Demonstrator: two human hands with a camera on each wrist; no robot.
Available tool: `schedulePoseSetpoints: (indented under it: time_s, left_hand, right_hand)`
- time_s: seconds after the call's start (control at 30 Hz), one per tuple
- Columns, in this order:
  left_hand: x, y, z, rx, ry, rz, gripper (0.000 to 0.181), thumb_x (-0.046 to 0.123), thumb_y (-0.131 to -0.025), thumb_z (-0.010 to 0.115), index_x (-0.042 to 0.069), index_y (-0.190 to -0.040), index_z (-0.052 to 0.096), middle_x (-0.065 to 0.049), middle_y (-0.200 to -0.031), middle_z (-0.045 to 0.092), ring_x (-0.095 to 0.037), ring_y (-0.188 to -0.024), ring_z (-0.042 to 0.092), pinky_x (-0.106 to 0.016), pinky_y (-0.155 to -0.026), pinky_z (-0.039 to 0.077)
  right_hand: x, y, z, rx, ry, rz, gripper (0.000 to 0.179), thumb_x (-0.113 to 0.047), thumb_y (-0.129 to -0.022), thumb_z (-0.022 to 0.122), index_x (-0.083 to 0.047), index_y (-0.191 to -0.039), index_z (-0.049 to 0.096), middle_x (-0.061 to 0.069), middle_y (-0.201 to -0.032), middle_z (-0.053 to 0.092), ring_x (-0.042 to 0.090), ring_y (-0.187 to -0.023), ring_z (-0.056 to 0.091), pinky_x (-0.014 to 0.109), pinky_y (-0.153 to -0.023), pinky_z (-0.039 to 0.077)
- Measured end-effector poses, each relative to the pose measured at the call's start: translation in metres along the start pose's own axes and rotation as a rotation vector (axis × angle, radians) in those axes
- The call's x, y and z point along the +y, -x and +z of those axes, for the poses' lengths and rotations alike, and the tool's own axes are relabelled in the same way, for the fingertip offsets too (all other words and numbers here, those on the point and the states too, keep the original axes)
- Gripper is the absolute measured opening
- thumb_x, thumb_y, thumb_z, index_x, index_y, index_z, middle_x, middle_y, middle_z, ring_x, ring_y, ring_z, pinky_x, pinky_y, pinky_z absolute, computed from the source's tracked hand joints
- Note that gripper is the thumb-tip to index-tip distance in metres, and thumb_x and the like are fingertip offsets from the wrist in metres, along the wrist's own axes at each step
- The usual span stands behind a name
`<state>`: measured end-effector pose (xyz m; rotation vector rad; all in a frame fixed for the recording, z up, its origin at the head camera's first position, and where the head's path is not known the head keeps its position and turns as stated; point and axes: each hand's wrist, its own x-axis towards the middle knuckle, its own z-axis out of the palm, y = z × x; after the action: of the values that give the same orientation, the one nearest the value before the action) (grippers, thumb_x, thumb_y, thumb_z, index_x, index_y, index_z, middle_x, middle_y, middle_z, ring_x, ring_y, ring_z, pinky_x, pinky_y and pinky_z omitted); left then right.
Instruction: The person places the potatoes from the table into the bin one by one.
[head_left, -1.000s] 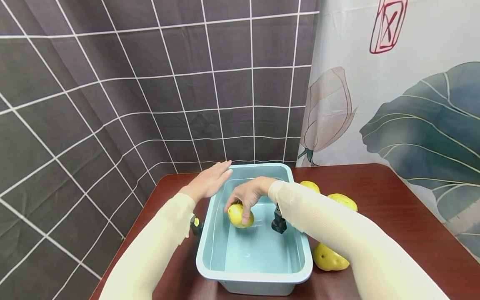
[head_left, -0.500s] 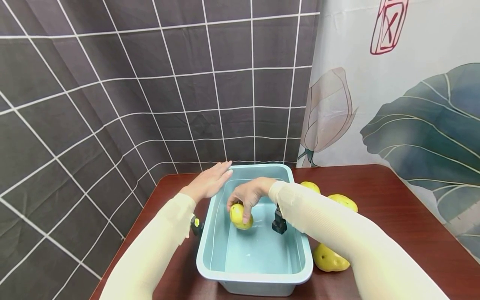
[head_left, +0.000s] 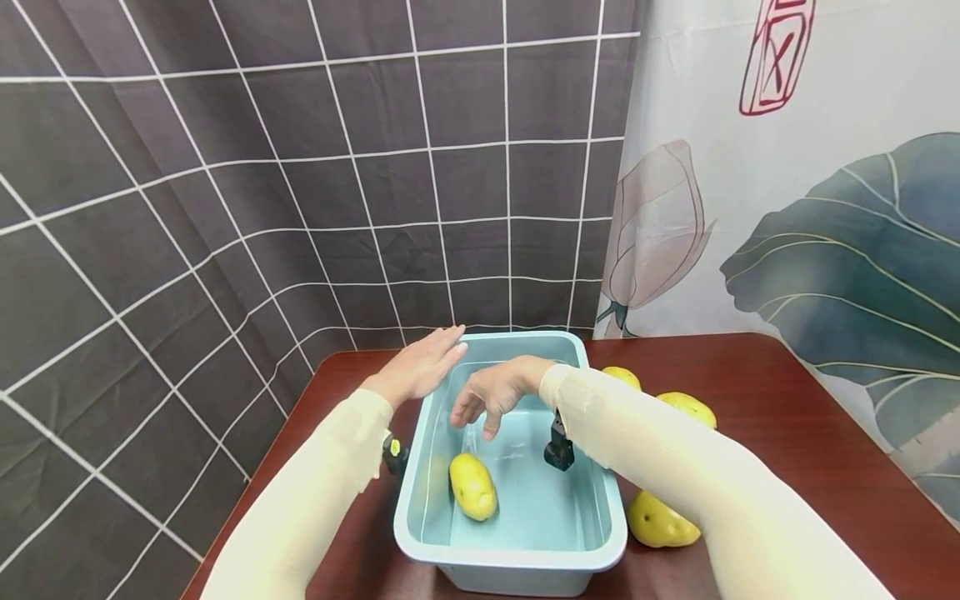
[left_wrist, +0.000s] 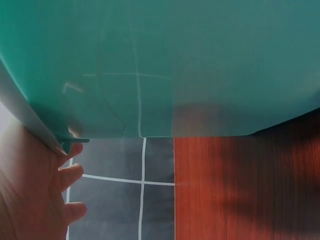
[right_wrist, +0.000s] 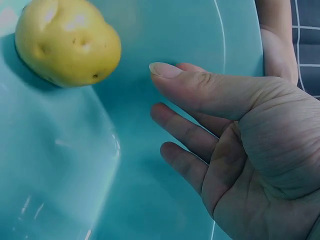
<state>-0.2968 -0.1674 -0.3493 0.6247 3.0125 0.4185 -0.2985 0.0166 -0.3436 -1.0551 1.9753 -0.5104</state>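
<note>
A yellow potato [head_left: 473, 487] lies on the floor of the light blue plastic basin [head_left: 525, 557], near its left wall. Above it, inside the basin, my right hand [head_left: 497, 393] hangs with relaxed fingers and holds nothing. The right wrist view shows a gap between the potato [right_wrist: 67, 42] and my right hand [right_wrist: 240, 135]. My left hand [head_left: 420, 364] rests at the basin's left rim with its fingers straight. In the left wrist view, my left hand [left_wrist: 30, 185] is beside the basin's outer wall [left_wrist: 150, 65].
Several more potatoes lie on the reddish-brown table [head_left: 750, 383] right of the basin, among them one potato [head_left: 662, 521] near the front and another potato [head_left: 688, 408] farther back, partly behind the right sleeve. A dark gridded curtain [head_left: 465, 183] hangs behind the table.
The right hand has let go of the potato. The potato now lies lower in the head view, toward the basin's near left side. The left hand stays in place.
</note>
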Motion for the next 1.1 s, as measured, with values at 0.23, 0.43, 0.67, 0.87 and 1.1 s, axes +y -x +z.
schedulePoseSetpoints:
  time_s: [0.23,0.43,0.67,0.87,1.1]
  left_hand:
    - [0.002,0.001,-0.002,-0.007,-0.006,0.003,0.069,0.062,-0.098,0.015,0.022,-0.154,0.025,0.001,-0.158,0.024,-0.021,-0.146,0.015,-0.045,-0.116,0.017]
    - [0.003,0.001,-0.001,-0.019,-0.014,0.003,0.069,0.062,-0.098,0.014,0.023,-0.154,0.023,0.001,-0.158,0.024,-0.021,-0.146,0.015,-0.045,-0.116,0.017]
    - [0.002,0.000,-0.003,-0.011,-0.033,-0.010,0.067,0.061,-0.099,0.016,0.023,-0.155,0.022,0.001,-0.158,0.025,-0.022,-0.146,0.016,-0.045,-0.116,0.017]
    - [0.002,0.000,-0.005,-0.019,-0.032,-0.027,0.070,0.064,-0.097,0.014,0.025,-0.155,0.022,0.003,-0.158,0.024,-0.020,-0.146,0.015,-0.044,-0.116,0.017]
    - [0.001,-0.001,-0.003,-0.015,-0.027,-0.026,0.069,0.063,-0.098,0.019,0.024,-0.154,0.024,0.001,-0.157,0.027,-0.022,-0.146,0.018,-0.046,-0.116,0.018]
  right_hand:
    - [-0.003,0.003,-0.002,-0.002,-0.061,-0.021,0.058,0.001,-0.080,0.075,-0.010,-0.134,0.058,0.003,-0.128,0.063,0.017,-0.121,0.057,0.029,-0.098,0.046]
    - [-0.007,0.011,-0.006,0.003,-0.061,-0.028,0.058,-0.001,-0.080,0.076,-0.012,-0.134,0.058,0.002,-0.126,0.064,0.013,-0.118,0.058,0.028,-0.096,0.047]
    - [-0.024,0.038,-0.020,0.033,-0.016,-0.065,0.060,0.000,-0.080,0.075,-0.009,-0.136,0.055,-0.002,-0.125,0.064,0.011,-0.117,0.058,0.026,-0.096,0.047]
    - [-0.030,0.069,-0.030,0.061,-0.027,-0.138,0.064,0.002,-0.081,0.074,-0.008,-0.140,0.050,0.000,-0.131,0.060,0.019,-0.122,0.055,0.028,-0.097,0.047]
    - [-0.024,0.113,-0.031,0.155,-0.125,-0.245,0.065,-0.002,-0.081,0.076,-0.009,-0.140,0.050,0.004,-0.133,0.058,0.018,-0.122,0.055,0.037,-0.096,0.049]
